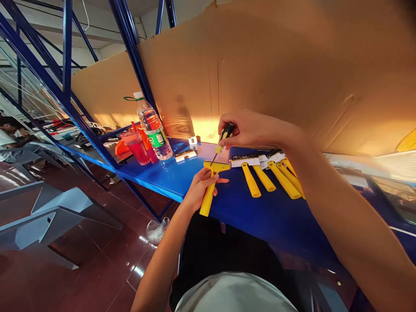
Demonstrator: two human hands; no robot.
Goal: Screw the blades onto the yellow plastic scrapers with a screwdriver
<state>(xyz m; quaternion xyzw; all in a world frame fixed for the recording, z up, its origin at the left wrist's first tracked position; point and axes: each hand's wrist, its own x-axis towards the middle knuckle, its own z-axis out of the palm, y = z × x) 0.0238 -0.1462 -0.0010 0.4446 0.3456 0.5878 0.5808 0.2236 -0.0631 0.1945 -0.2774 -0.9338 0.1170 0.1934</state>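
My left hand [202,187] is closed around a yellow scraper [208,200] near the front edge of the blue table. The scraper's wide head points away from me, and its handle slants down towards me. From above, my right hand [238,129] grips a screwdriver [224,138] with a black and pale yellow handle. Its shaft slopes down to the left, and the tip meets the scraper's head near the left end. To the right lie several more yellow scrapers [251,181], their heads in white and black sleeves; my right forearm hides part of them.
A large water bottle [157,134] and a red drink cup [134,146] stand at the left of the blue table [156,175]. Beside them lies a small flat packet [186,156]. Cardboard [260,65] walls the back, and a blue metal post [134,56] rises at the left.
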